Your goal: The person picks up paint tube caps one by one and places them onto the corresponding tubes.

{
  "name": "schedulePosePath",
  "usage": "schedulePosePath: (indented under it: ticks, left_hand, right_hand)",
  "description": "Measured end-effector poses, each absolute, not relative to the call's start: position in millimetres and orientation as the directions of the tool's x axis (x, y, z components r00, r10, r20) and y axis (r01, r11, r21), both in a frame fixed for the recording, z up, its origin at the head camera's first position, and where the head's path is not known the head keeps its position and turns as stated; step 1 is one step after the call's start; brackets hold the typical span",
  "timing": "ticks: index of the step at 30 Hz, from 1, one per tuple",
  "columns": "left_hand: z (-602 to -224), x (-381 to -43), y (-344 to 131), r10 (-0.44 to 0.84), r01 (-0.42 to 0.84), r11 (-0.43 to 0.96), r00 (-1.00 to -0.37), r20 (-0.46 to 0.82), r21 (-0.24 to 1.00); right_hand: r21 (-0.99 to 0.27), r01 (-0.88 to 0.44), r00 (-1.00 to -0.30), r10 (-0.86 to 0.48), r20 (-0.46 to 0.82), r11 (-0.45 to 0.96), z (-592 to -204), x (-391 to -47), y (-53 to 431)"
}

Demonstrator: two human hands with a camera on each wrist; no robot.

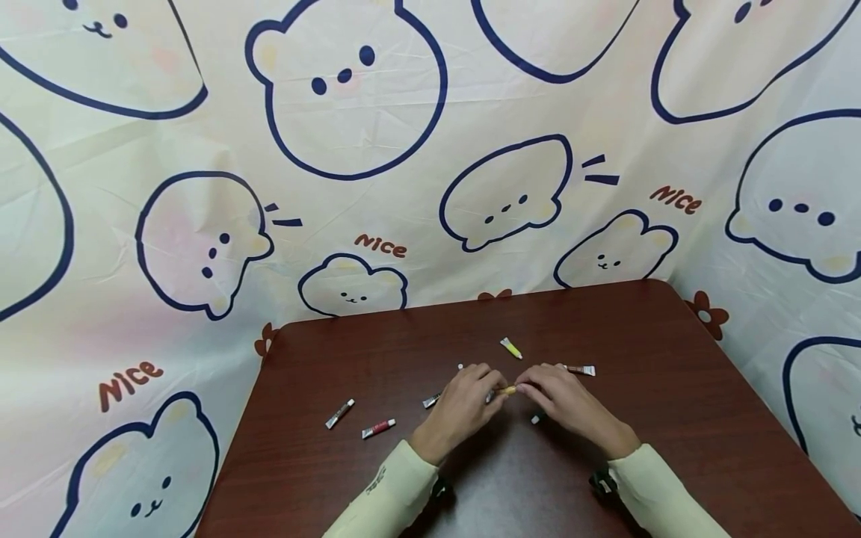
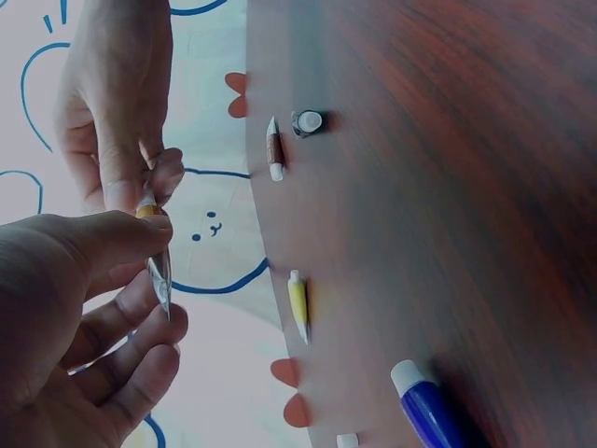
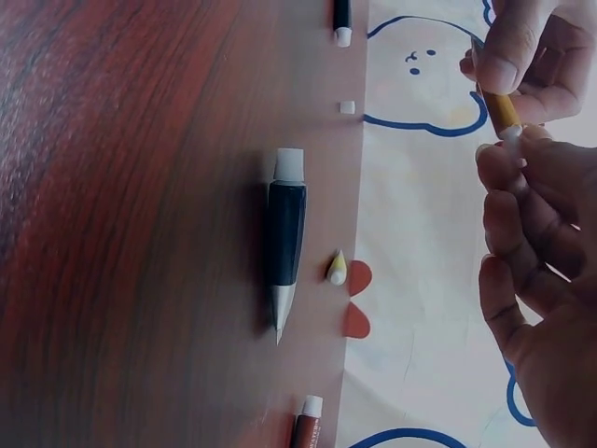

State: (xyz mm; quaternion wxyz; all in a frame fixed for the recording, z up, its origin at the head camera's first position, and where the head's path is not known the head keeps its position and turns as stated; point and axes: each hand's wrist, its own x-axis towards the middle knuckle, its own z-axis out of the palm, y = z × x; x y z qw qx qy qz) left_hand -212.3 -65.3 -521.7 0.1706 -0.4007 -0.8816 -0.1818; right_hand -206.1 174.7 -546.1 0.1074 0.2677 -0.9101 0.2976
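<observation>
My left hand (image 1: 464, 403) pinches a small ochre-yellow paint tube (image 3: 502, 114) between thumb and fingers, its flat silver end (image 2: 159, 280) pointing back toward the palm. At the tube's other end, the thumb and fingertips of my right hand (image 1: 572, 400) pinch its white tip, which they mostly cover. Both hands are above the table. Beneath the right hand lies a dark paint tube (image 3: 286, 229) with a white cap, largely hidden in the head view. A blue paint tube (image 2: 424, 406) lies near the left hand, which partly hides it in the head view.
On the brown table (image 1: 498, 486), a bright yellow tube (image 1: 511, 348) and a brown tube (image 1: 581, 370) lie beyond the hands. A red tube (image 1: 379, 429) and a dark tube (image 1: 339, 413) lie left. A loose white cap (image 1: 460, 366) sits behind the left hand. Printed cloth hangs behind.
</observation>
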Motion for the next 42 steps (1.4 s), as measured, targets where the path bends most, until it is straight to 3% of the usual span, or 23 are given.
schedulePosePath:
  ticks: [19,28,42]
  left_hand:
    - [-522.5,-212.6,-64.7,0.635,0.765,0.612,-0.626,0.452,0.200]
    - [-519.5,-213.1,-64.5,0.636,0.760,0.612,-0.638,0.435,0.219]
    - [-516.8,-213.8,-64.6,0.625,0.739,0.571,-0.673,0.394,0.358]
  right_hand:
    - [-0.467,-0.563,-0.825,-0.427,0.370,0.682,-548.3,-204.1,177.4]
    - [-0.423,-0.592,-0.792,-0.400,0.461,0.686,-551.9,-207.4,176.4]
    - [-0.533,-0.574,-0.816,-0.387,0.429,0.622,-551.5,-206.0,176.9]
